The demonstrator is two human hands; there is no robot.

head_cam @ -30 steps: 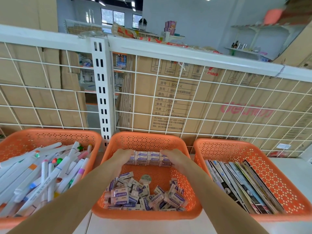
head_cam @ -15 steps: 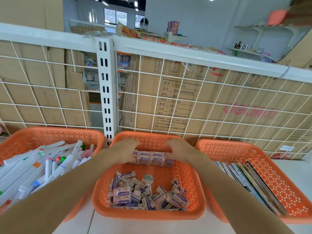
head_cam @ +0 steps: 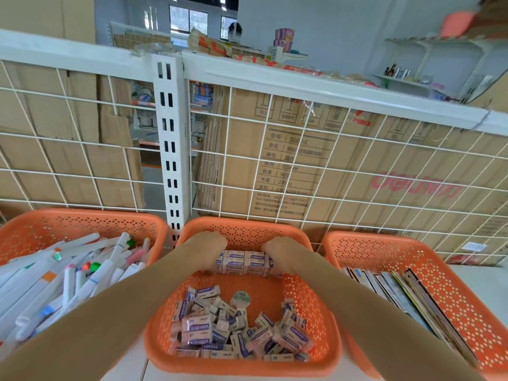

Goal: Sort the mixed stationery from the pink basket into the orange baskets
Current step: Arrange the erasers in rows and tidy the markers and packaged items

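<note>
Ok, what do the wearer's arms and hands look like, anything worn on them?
Nothing worn that shows. The left forearm and right forearm are bare to the frame edge, no sleeves. The left hand and right hand carry no gloves, and no watch or band shows at either wrist.

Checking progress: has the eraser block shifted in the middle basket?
No: the eraser block stays near the middle basket's back wall, between left hand and right hand.

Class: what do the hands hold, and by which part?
The left hand and right hand hold the stacked row of erasers by its two ends.
</note>
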